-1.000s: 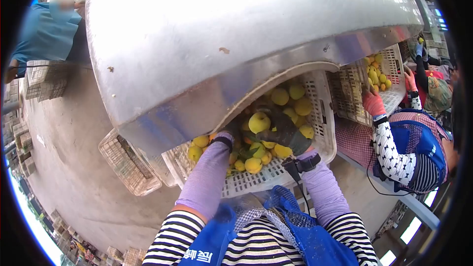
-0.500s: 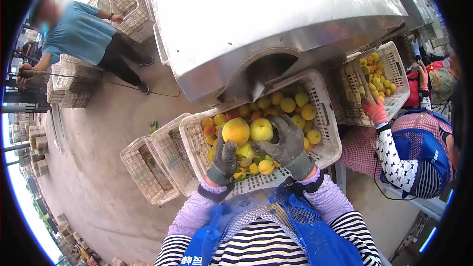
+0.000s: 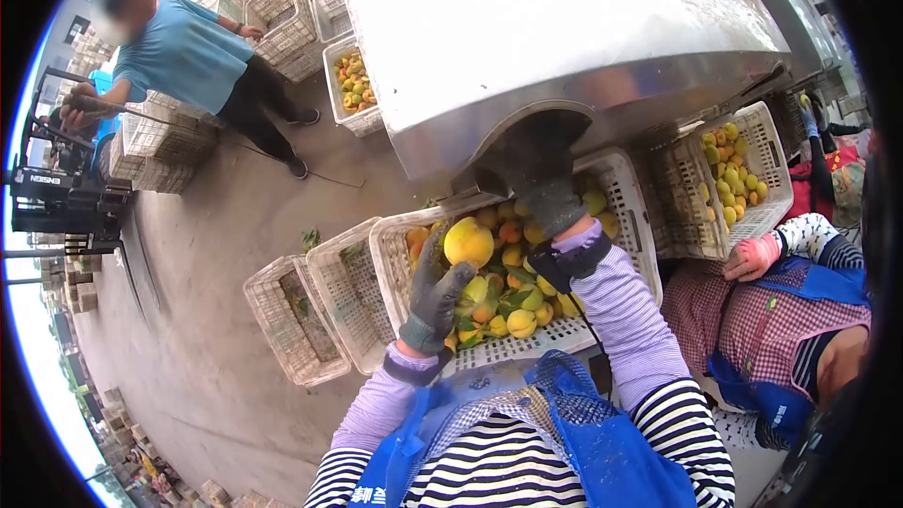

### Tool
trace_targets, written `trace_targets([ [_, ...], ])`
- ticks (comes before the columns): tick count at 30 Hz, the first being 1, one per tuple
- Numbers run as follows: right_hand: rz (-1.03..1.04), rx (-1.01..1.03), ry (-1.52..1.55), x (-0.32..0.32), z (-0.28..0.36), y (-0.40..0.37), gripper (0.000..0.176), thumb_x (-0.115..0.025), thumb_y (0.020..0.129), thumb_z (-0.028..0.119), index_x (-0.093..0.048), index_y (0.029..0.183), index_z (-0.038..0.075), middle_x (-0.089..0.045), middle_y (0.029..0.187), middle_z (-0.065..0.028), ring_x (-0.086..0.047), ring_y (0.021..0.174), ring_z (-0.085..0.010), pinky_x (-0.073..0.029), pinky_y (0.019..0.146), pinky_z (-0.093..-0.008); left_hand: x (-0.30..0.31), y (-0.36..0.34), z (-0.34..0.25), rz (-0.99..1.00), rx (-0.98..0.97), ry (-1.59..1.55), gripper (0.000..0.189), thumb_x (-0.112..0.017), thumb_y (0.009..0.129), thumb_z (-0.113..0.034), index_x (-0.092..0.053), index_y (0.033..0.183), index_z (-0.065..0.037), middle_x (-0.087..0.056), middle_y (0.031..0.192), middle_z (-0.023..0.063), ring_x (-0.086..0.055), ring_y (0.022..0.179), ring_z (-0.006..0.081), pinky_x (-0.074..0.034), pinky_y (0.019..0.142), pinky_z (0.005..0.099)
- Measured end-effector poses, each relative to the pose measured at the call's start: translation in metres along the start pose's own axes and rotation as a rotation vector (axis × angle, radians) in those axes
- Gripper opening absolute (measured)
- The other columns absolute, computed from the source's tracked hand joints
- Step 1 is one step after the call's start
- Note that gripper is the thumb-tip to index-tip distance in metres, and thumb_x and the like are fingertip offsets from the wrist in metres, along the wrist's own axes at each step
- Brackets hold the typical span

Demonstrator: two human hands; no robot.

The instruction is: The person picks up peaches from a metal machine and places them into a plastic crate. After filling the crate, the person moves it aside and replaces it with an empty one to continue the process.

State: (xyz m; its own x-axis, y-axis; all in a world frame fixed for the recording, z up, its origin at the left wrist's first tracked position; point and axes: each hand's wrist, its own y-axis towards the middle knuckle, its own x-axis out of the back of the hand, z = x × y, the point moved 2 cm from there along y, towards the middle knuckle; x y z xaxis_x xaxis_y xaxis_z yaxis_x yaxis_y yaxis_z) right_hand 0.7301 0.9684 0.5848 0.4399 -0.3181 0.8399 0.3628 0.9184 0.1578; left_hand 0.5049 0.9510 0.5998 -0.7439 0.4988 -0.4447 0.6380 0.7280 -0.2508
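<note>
My left hand (image 3: 435, 293), in a dark grey glove, is closed around a large yellow peach (image 3: 468, 243) above the near crate. My right hand (image 3: 546, 190), gloved alike, reaches into the dark rounded opening (image 3: 555, 124) of the metal machine; its fingers blend into the shadow, so what they hold is hidden. Under both hands stands a white plastic crate (image 3: 641, 268) of yellow, greenish and reddish peaches. Some peaches (image 3: 521, 324) lie among green leaves near its front side.
Two slatted crates (image 3: 299, 339) stand left of mine. A crate of peaches (image 3: 773, 169) sits to the right, beside a co-worker with a pink glove (image 3: 752, 258). A person in a blue shirt (image 3: 183, 52) stands on the floor at the left, near stacked crates (image 3: 158, 146).
My right hand has gone from the crate up into the machine's opening; the greenish peach it held is out of sight. My left hand keeps its yellow peach. The co-worker's gloved hand has moved down.
</note>
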Motion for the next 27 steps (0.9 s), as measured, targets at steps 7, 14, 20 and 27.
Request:
trace_targets([
  [7, 0.113, 0.092, 0.404, 0.054, 0.058, -0.100, 0.088, -0.083, 0.074, 0.046, -0.048, 0.146, 0.010, -0.056, 0.132, -0.0209, -0.058, 0.118, -0.0388, -0.049, 0.098, -0.0452, -0.013, -0.009, 0.004, 0.132, 0.134, -0.199, 0.062, -0.042, 0.104, -0.050, -0.047, 0.140, 0.000, -0.063, 0.123, 0.0142, -0.064, 0.107, 0.0244, -0.053, 0.093, 0.0369],
  [14, 0.061, 0.280, 0.364, 0.067, 0.066, -0.112, 0.075, -0.082, 0.074, 0.038, -0.056, 0.139, 0.010, -0.057, 0.131, -0.0176, -0.060, 0.115, -0.0361, -0.050, 0.097, -0.0427, -0.017, -0.020, 0.005, 0.136, 0.410, -0.359, 0.069, -0.036, 0.104, -0.059, -0.044, 0.144, -0.004, -0.055, 0.138, 0.0165, -0.059, 0.122, 0.0266, -0.048, 0.105, 0.0395],
  [20, 0.166, -0.121, 0.803, 0.066, 0.063, -0.117, 0.067, -0.081, 0.079, 0.033, -0.057, 0.135, 0.004, -0.060, 0.124, -0.0178, -0.063, 0.108, -0.0350, -0.051, 0.095, -0.0404, -0.017, -0.015, -0.002, 0.146, -0.010, 0.158, 0.060, -0.035, 0.107, -0.049, -0.046, 0.141, -0.001, -0.059, 0.128, 0.0140, -0.060, 0.116, 0.0240, -0.048, 0.102, 0.0386],
  [27, -0.095, 0.010, 0.321, 0.059, 0.068, -0.113, 0.070, -0.083, 0.074, 0.040, -0.059, 0.129, 0.004, -0.061, 0.119, -0.0184, -0.066, 0.100, -0.0352, -0.054, 0.086, -0.0419, -0.015, 0.001, -0.010, 0.161, -0.088, 0.240, 0.050, -0.045, 0.108, -0.031, -0.044, 0.143, 0.004, -0.053, 0.138, 0.0162, -0.056, 0.123, 0.0251, -0.046, 0.106, 0.0358],
])
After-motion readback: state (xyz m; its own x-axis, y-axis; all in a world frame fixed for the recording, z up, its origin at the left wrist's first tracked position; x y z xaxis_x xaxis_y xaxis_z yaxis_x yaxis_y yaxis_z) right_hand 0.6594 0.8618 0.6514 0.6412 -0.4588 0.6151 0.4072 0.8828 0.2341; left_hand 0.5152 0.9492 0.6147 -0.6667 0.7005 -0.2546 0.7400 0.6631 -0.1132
